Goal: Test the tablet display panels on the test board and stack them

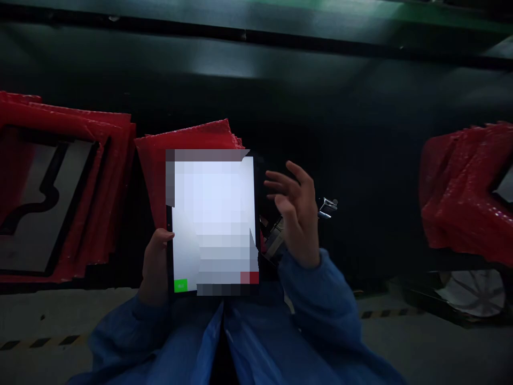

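Mid-frame, the lit tablet (212,224) sits with its left edge gripped by the left hand (154,267); the right hand (296,219), loosely spread, touches nothing. Should that one-sided thumb hold slip, it could tip rightward off the red sleeves (192,136).

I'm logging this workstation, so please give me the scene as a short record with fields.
left hand: thumb on left edge of lit screen
right hand: raised beside screen, fingers partly curled, holding nothing visible
screen detail: green block at lower left; much pixelated
partly hidden behind screen: middle red stack
far sides: left red stack, right red stack
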Available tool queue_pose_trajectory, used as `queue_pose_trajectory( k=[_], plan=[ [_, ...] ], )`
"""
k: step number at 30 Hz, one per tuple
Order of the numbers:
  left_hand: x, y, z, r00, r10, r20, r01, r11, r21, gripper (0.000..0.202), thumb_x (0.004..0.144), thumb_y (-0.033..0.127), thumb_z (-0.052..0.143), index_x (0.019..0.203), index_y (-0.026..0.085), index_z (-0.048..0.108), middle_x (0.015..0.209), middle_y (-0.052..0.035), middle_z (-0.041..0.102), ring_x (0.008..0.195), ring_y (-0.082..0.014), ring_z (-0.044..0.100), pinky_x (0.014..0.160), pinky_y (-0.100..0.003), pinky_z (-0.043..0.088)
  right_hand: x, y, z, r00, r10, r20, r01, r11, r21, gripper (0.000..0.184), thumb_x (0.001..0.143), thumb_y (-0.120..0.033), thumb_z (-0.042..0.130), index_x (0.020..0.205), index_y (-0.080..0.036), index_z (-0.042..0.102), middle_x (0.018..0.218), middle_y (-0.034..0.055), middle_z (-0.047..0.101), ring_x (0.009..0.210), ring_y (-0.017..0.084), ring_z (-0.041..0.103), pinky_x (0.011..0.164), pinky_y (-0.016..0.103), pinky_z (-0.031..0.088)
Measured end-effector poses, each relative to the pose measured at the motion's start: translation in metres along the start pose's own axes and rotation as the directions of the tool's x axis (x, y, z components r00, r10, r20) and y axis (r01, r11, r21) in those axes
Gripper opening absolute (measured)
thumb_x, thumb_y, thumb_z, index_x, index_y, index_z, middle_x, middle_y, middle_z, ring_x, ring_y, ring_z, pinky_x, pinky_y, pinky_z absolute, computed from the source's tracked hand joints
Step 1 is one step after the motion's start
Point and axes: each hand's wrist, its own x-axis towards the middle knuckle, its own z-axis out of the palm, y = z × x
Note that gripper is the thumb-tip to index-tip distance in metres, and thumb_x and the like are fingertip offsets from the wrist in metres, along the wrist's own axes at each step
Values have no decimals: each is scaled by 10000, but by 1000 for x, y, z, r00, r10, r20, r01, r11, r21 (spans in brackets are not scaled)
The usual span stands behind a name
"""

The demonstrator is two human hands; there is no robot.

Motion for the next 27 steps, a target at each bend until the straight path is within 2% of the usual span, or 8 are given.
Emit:
queue_pose_trajectory(
  k=[3,6,12,14,17,19,21,27],
  plan=[
    [0,0,-1,997,-53,63,54,999,-9,155,638,362,526,575,222,512,467,-2,500,423,-179,456,410,-320,383,38,-6,-11,984,-158,79,174,934,-310,378,979,-315,488,1346,-228,485,1218,70,642,1048,200,638,859,339,518],
    [-4,4,0,958,-118,260,161,975,-152,147,612,336,551,549,208,512,456,3,511,403,-165,461,398,-297,394,66,-13,-15,949,-211,234,309,769,-559,237,1017,-301,440,1090,-177,628,963,48,687,874,184,646,752,299,471],
    [-11,14,3,734,-282,618,563,762,-321,209,534,272,631,682,143,702,602,-18,678,523,-190,614,524,-263,516,63,-34,-5,887,-312,341,451,427,-784,163,949,-175,535,805,-152,609,764,55,634,732,187,560,585,284,349],
    [-11,14,4,678,-297,672,624,715,-314,242,525,280,640,702,136,720,616,-36,689,573,-234,647,570,-301,543,48,-43,0,793,-379,476,609,508,-609,155,932,-141,542,786,-159,590,774,43,629,740,167,545,617,276,383],
    [-9,11,5,613,-288,735,664,692,-283,257,509,310,627,679,132,702,610,-67,681,630,-313,669,622,-385,558,24,-54,6,538,-465,703,706,705,-74,122,910,-157,602,792,-167,575,756,1,625,687,113,520,620,235,407],
    [-10,9,5,625,-277,730,652,699,-293,219,515,307,618,647,141,675,590,-60,667,593,-294,652,603,-372,548,13,-56,9,427,-512,746,639,754,152,119,883,-169,640,786,-165,572,719,-16,615,642,95,499,583,227,389],
    [-13,10,5,684,-257,682,602,727,-330,154,541,294,615,607,157,642,552,-37,638,519,-239,607,543,-326,521,6,-55,10,368,-541,756,573,773,274,135,857,-160,650,756,-166,560,680,-29,598,608,85,480,569,227,379],
    [-19,22,5,784,-242,572,510,777,-370,189,522,150,589,403,208,454,401,1,485,413,-169,481,436,-266,431,1,-45,8,357,-601,715,475,776,415,166,872,-187,617,722,-161,553,649,-30,572,568,72,456,555,222,373]
  ],
)
